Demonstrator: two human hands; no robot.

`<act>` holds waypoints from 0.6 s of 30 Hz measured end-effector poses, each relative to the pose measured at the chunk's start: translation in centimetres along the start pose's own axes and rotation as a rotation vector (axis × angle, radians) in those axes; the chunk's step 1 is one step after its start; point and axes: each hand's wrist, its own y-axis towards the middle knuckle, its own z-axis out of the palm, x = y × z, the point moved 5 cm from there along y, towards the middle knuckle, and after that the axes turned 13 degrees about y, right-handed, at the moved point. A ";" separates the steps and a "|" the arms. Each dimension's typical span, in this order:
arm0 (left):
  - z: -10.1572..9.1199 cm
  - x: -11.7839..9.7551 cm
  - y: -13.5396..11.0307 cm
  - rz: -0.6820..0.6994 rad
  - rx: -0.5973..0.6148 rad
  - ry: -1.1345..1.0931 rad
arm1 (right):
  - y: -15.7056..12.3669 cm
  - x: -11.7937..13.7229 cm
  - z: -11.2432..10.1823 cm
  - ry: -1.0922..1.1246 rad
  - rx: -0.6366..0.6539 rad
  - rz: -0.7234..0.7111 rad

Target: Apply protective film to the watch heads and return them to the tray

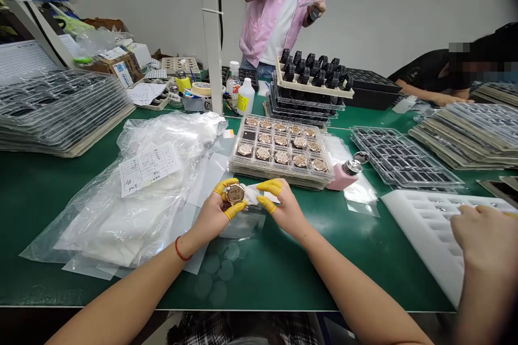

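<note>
Two hands [212, 215] [287, 210]: left fingers [224, 186] grip round watch case [235, 194], face up; right fingers [270, 187] pinch white wipe [256, 194].

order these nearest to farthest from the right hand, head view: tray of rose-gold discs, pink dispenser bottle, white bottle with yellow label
1. Tray of rose-gold discs, ahead of the right hand
2. Pink dispenser bottle, to the right
3. White bottle with yellow label, beyond the tray

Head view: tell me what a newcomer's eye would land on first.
The round rose-gold watch case held in the left hand draws the eye at the centre, its yellow finger cots bright against the green bench mat. Just beyond it sits a stacked tray of matching cases, and further back, black watches stand in rows on a cream tray.
</note>
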 end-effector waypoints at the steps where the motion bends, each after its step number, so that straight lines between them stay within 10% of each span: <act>1: -0.4 -0.2 0.2 -0.005 -0.025 -0.034 | -0.1 0.2 0.2 0.030 0.064 0.016; 13: -1.9 -1.7 -0.4 0.164 -0.001 0.231 | -1.1 -1.7 2.4 0.701 0.195 0.566; 18: -1.8 -1.1 -0.1 0.128 0.034 0.151 | -0.9 -1.6 1.4 0.557 0.214 0.542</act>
